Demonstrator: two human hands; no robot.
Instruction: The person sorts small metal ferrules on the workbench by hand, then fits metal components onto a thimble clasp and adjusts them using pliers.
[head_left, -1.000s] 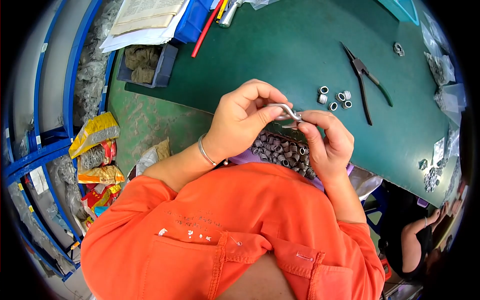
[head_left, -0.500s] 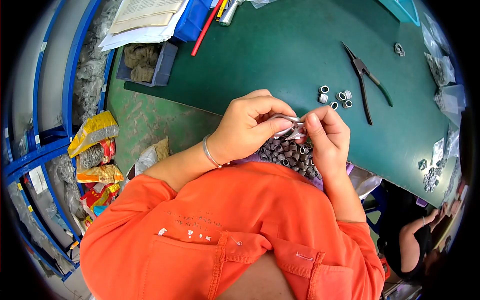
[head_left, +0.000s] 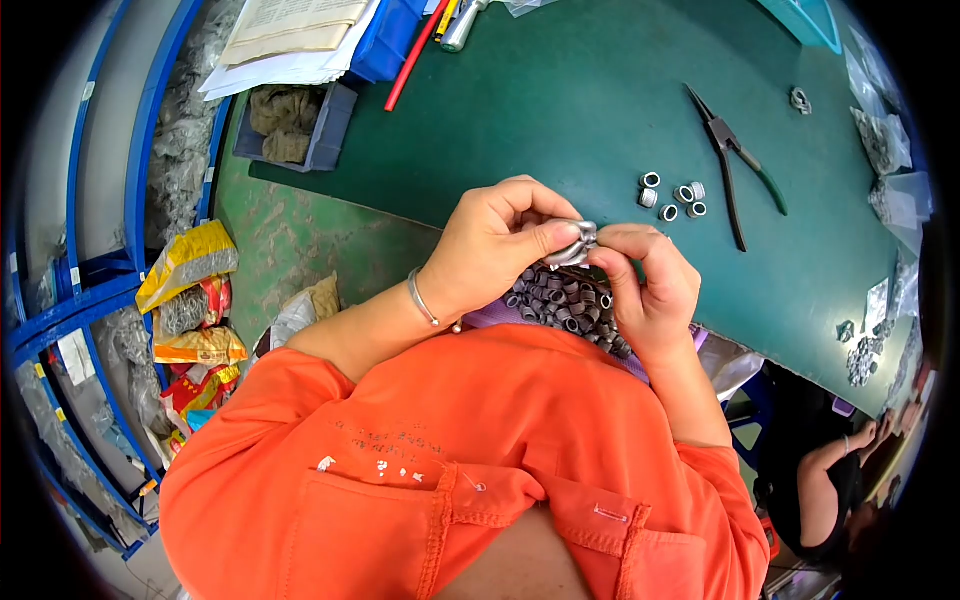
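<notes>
A shiny silver metal part [head_left: 572, 250] is pinched between the thumb and fingers of my left hand [head_left: 500, 240]. On its right side, my right hand [head_left: 655, 285] has thumb and fingers pressed together at the part's edge; whatever they grip is too small to make out. Below both hands lies a pile of dark grey metal rings [head_left: 570, 308] on purple cloth [head_left: 490, 316] at my lap. Several silver rings [head_left: 669, 212] stand on the green table [head_left: 520, 110] just beyond my right hand.
Black pliers with a green handle [head_left: 735, 150] lie on the table's right. Blue-grey bin [head_left: 335, 130] with cloth, papers [head_left: 290, 45] and a red stick [head_left: 415, 60] are at upper left. Plastic bags [head_left: 885, 140] line the right edge. Another person's arm [head_left: 822, 485] is at lower right.
The silver part has turned between my hands and now looks more compact. My right hand's fingers have shifted slightly left and down, with the thumb lower.
</notes>
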